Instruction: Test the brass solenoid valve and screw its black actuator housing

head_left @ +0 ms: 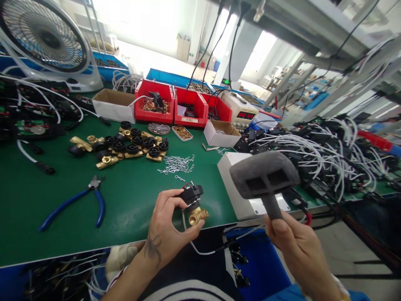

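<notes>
Left grip: narrow, the left hand (167, 228) pinching a brass valve (198, 216) with a black top, thumb at the brass, fingers at the black part.
Right grip: the right hand (294, 244) wrapped around the handle of a grey mallet (265, 167), its head raised.
Valve's place: at the near edge of the green worktop (131, 200), left of the mallet; a white cable (203, 253) loops just beside it.
Pliers: blue-handled pliers (95, 183) lying at left, jaws pointing far.
Pale box: a white box (229, 184), right of the valve, partly behind the mallet.
Clips: a loose heap of wire clips (177, 164) beyond the valve.
More valves: a cluster of black-capped brass valves (134, 146), farther and left.
Bins: red bins (155, 115) in a row behind those.
Fan: a white fan (50, 39), far left.
</notes>
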A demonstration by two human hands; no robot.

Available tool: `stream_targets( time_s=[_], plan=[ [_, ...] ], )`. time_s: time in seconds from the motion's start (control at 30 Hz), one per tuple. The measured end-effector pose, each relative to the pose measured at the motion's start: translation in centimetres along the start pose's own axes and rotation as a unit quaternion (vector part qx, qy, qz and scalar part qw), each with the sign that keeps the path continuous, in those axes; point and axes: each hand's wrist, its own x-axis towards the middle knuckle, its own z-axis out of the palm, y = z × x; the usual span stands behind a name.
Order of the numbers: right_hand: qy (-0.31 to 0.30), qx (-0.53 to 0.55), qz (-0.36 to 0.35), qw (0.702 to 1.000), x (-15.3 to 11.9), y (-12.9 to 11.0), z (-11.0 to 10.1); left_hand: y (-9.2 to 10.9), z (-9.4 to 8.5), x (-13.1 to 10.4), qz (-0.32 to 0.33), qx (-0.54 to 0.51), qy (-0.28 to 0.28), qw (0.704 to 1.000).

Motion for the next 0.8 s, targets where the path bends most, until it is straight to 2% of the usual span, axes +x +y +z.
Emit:
stream_targets(
  time_s=[0.17, 0.3, 0.33, 0.5, 0.53, 0.63, 0.67, 0.7, 0.8],
  plan=[
    [-0.088, -0.079, -0.034, 0.992, 0.2, -0.35, 0.51, 0.04, -0.02, 0.06, -0.001, -0.002, 0.005, 1.0],
    [-0.001, -0.047, -0.02, 0.999, 0.47, -0.55, 0.04, 0.11, -0.07, 0.09, -0.005, -0.001, 0.004, 1.0],
    [0.005, -0.045, -0.018, 0.999, 0.48, -0.56, 0.06, 0.09, -0.06, 0.07, -0.006, -0.002, 0.003, 1.0],
    [-0.103, -0.086, -0.033, 0.99, 0.44, -0.43, 0.37, -0.03, 0.04, -0.05, -0.012, -0.014, 0.006, 1.0],
    [-0.094, -0.076, -0.03, 0.992, 0.43, -0.34, 0.26, -0.03, 0.04, -0.06, -0.013, -0.016, 0.005, 1.0],
    [-0.018, -0.016, 0.001, 1.0, 0.35, -0.1, 0.01, 0.02, 0.02, -0.04, -0.013, -0.02, 0.001, 1.0],
    [-0.014, -0.008, 0.009, 1.0, 0.32, -0.09, 0.06, 0.03, 0.02, -0.04, -0.014, -0.021, 0.001, 1.0],
    [-0.027, -0.012, 0.014, 0.999, 0.3, -0.13, 0.18, 0.03, 0.03, -0.04, -0.014, -0.022, 0.002, 1.0],
    [-0.119, -0.059, -0.004, 0.991, 0.4, -0.46, 0.46, -0.05, 0.1, -0.1, -0.018, -0.025, 0.004, 1.0]
  ],
)
